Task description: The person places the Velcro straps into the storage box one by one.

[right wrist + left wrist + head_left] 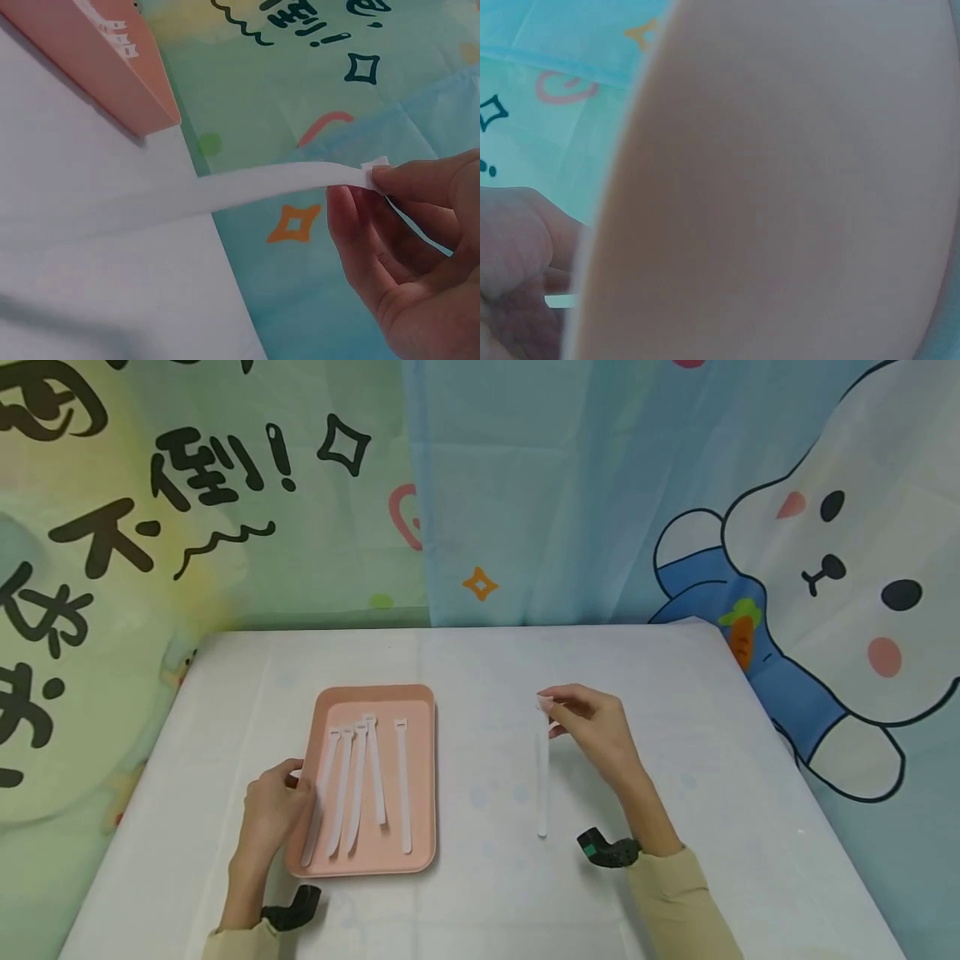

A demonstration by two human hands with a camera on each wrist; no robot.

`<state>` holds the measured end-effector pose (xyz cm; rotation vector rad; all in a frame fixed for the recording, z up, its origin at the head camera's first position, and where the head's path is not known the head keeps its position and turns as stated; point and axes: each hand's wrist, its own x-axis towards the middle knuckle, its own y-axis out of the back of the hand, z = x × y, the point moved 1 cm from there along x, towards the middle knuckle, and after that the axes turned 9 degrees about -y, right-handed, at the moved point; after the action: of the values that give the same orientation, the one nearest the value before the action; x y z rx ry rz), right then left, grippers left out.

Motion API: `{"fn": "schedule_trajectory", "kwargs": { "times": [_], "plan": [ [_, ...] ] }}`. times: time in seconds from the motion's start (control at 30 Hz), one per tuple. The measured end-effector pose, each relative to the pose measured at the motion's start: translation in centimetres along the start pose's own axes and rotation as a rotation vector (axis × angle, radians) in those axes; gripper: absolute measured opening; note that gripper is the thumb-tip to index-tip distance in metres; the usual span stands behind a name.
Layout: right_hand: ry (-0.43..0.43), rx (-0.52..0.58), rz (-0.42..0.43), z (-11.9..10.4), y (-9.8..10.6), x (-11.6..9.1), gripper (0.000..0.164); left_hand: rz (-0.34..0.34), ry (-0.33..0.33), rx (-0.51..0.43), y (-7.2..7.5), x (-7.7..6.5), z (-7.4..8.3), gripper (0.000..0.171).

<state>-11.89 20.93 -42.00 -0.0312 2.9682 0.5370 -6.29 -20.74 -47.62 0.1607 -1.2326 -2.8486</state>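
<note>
My right hand (pixel 588 718) pinches a white cable strap (pixel 542 777) by its wider head between thumb and fingertips. The strap hangs down toward me in the head view; in the right wrist view it runs off to the left as a soft, slightly bowed band (pixel 262 180). At the left, my left hand (pixel 272 810) grips the side rim of a pink tray (pixel 420 777). Inside that tray lie several more white straps (pixel 360 785), heads pointing away from me. The tray's wall (pixel 780 187) fills most of the left wrist view and partly hides the fingers.
A white-covered table (pixel 480 893) bears the tray, left of centre. Behind its far edge hangs a printed curtain (pixel 525 485) with a cartoon rabbit at the right. Each wrist carries a black camera mount, seen at the right wrist (pixel 609 850) and the left wrist (pixel 294 908).
</note>
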Motion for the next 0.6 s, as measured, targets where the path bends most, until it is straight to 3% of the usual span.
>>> {"fn": "schedule_trajectory", "kwargs": {
  "times": [0.6],
  "plan": [
    [0.035,0.135,-0.098,-2.8,-4.5,1.6,0.028,0.002,0.008,0.003,0.1,0.0,0.3,0.039]
  ]
}}
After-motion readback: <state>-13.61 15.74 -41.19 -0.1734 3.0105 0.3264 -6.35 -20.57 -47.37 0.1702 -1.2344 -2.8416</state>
